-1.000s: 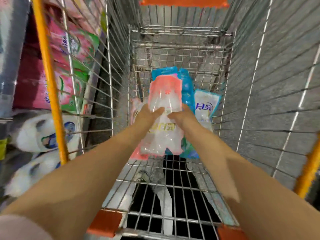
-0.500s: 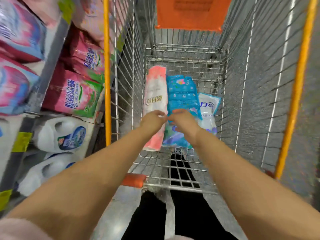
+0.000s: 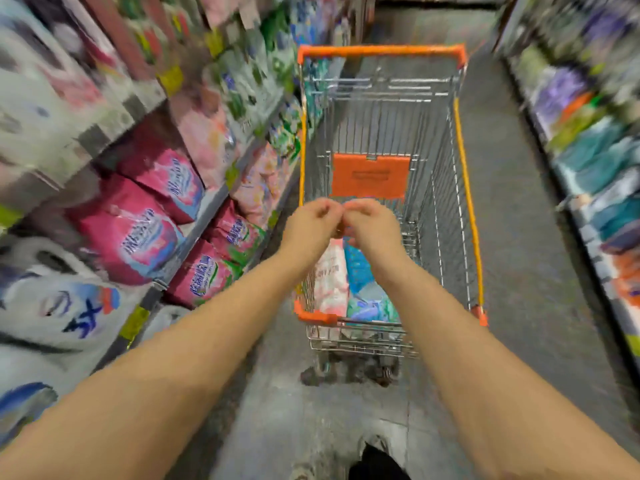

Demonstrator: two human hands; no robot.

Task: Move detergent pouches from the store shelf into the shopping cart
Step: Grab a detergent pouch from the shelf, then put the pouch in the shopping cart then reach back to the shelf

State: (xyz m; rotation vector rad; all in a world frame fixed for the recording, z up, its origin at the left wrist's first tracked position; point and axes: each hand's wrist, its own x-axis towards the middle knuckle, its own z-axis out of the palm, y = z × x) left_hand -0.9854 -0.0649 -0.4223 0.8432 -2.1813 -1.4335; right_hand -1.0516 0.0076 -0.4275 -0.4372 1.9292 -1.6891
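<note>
1. Landmark: silver wire shopping cart with orange rim trim [image 3: 465,188], centre of view, standing on a grey concrete aisle floor [image 3: 519,271].
2. Left hand [image 3: 310,226] hangs over the cart's near half, above the basket; fingers curled in loosely, nothing held.
3. Right hand [image 3: 372,225] is just right of the left hand, over the same part of the cart; fingers curled, empty too. The two hands' fingertips meet or nearly meet; blur, cannot tell which.
4. Pink-and-white plastic detergent pouch [image 3: 330,282] lies inside the cart at its near-left corner, long side along the left wall, partly hidden by the left wrist.
5. Blue plastic detergent pouch with pale print [image 3: 360,271] lies inside the cart just right of the pink one, touching it, partly behind the right wrist.
6. Orange plastic child-seat flap [image 3: 370,176] sits inside the cart, beyond the hands.
7. Left of the cart: store shelf rack with grey edges [image 3: 207,206], close beside the cart's left wall.
8. Magenta plastic detergent bags with blue labels [image 3: 135,233] are stacked on that shelf, left of the cart.
9. White plastic detergent jugs [image 3: 52,306] are on the lower level, further left of the cart, blurred.
10. Right of the cart, across the aisle floor: another shelf of blurred colourful packs [image 3: 595,157], well apart from the cart.
</note>
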